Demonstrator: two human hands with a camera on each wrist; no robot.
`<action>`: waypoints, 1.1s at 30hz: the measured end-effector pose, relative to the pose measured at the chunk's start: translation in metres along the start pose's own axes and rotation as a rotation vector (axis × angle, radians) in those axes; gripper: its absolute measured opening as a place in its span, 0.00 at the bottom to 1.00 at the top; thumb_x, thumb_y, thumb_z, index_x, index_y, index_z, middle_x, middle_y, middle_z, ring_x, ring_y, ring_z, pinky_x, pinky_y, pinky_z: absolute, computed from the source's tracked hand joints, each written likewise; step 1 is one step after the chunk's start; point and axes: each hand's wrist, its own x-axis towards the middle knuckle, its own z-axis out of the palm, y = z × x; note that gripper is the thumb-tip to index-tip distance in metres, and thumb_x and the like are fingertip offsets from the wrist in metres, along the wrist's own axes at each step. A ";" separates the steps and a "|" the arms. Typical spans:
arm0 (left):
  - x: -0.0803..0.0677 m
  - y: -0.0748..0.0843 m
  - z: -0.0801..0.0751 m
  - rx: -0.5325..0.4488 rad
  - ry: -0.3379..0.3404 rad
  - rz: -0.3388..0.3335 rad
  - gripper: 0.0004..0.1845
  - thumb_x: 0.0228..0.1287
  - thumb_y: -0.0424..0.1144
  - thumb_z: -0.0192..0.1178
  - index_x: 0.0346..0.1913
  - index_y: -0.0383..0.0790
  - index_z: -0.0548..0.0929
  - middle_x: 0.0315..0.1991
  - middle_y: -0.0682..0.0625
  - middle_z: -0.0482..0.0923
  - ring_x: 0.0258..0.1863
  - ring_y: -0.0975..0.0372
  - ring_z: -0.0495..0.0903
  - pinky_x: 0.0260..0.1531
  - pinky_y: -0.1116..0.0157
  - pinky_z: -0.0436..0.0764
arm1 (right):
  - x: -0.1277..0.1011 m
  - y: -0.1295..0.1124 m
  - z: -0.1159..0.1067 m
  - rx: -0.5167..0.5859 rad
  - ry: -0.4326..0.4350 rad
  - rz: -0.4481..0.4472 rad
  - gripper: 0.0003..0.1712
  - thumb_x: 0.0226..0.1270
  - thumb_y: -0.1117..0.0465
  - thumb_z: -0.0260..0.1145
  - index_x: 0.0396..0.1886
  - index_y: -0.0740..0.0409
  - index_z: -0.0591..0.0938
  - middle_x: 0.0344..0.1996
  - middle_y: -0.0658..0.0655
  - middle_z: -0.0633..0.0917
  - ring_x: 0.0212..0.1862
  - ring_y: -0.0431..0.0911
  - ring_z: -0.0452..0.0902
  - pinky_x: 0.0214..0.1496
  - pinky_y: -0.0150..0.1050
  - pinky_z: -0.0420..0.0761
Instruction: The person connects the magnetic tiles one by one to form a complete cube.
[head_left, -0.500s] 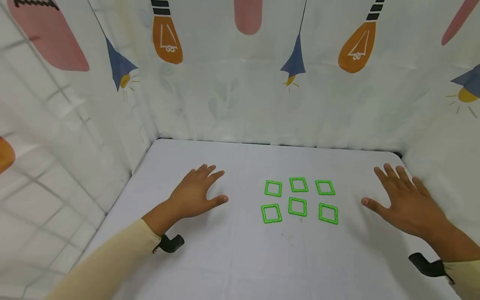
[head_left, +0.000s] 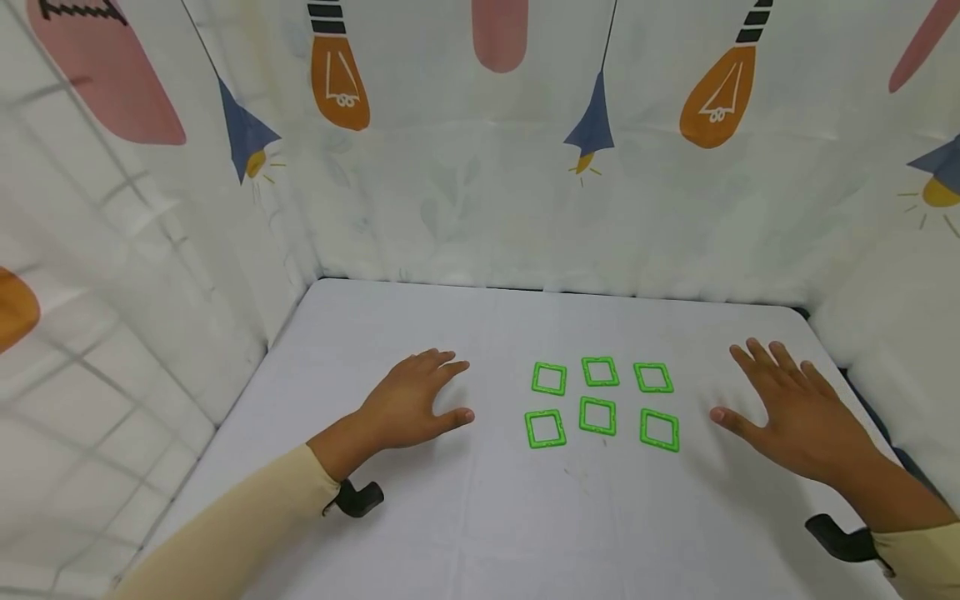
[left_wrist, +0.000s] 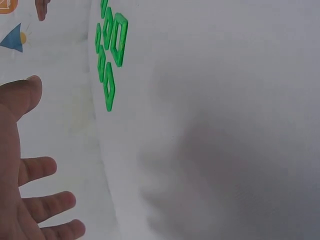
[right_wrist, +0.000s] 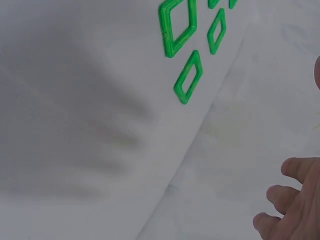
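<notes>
Several green square frames (head_left: pixel 582 417) lie flat in two rows on the white table (head_left: pixel 480 517). My left hand (head_left: pixel 416 400) hovers palm down just left of them, fingers straight and spread, holding nothing. My right hand (head_left: pixel 795 408) hovers the same way just right of them, thumb pointing toward the frames. The left wrist view has the left hand (left_wrist: pixel 25 165) at its left edge and the frames (left_wrist: pixel 124 42) at the top. In the right wrist view the right hand's fingertips (right_wrist: pixel 295 200) show at the lower right, with the frames (right_wrist: pixel 181 43) above.
Cloth walls (head_left: pixel 480 208) printed with light bulbs and lamps close the table in at the back, left and right. Black wrist mounts (head_left: pixel 360 497) (head_left: pixel 836 533) sit under both cream sleeves. Bare tabletop lies in front of the frames.
Both hands have drifted inward toward the green frames, the left one rightward and the right one leftward. The frames have not moved.
</notes>
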 end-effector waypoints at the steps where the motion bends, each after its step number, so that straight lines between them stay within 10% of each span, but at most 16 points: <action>1: 0.000 0.001 0.001 -0.001 -0.004 -0.001 0.41 0.66 0.69 0.60 0.75 0.49 0.71 0.74 0.45 0.66 0.75 0.45 0.61 0.72 0.45 0.59 | 0.000 -0.001 0.001 0.001 0.006 -0.005 0.58 0.71 0.32 0.61 0.84 0.58 0.46 0.80 0.69 0.48 0.80 0.63 0.30 0.76 0.54 0.22; 21: 0.006 0.026 0.030 -0.062 -0.054 0.039 0.36 0.65 0.65 0.63 0.71 0.51 0.76 0.72 0.49 0.69 0.75 0.51 0.62 0.71 0.49 0.61 | 0.008 -0.016 0.020 0.025 0.056 -0.088 0.55 0.69 0.34 0.65 0.82 0.61 0.55 0.78 0.72 0.57 0.79 0.65 0.44 0.78 0.54 0.32; 33: 0.009 0.039 0.046 -0.058 -0.087 0.050 0.33 0.66 0.63 0.64 0.69 0.50 0.78 0.71 0.50 0.71 0.74 0.51 0.64 0.71 0.51 0.62 | 0.014 -0.026 0.025 0.055 0.058 -0.069 0.52 0.69 0.34 0.66 0.78 0.64 0.63 0.75 0.70 0.63 0.73 0.69 0.58 0.64 0.70 0.60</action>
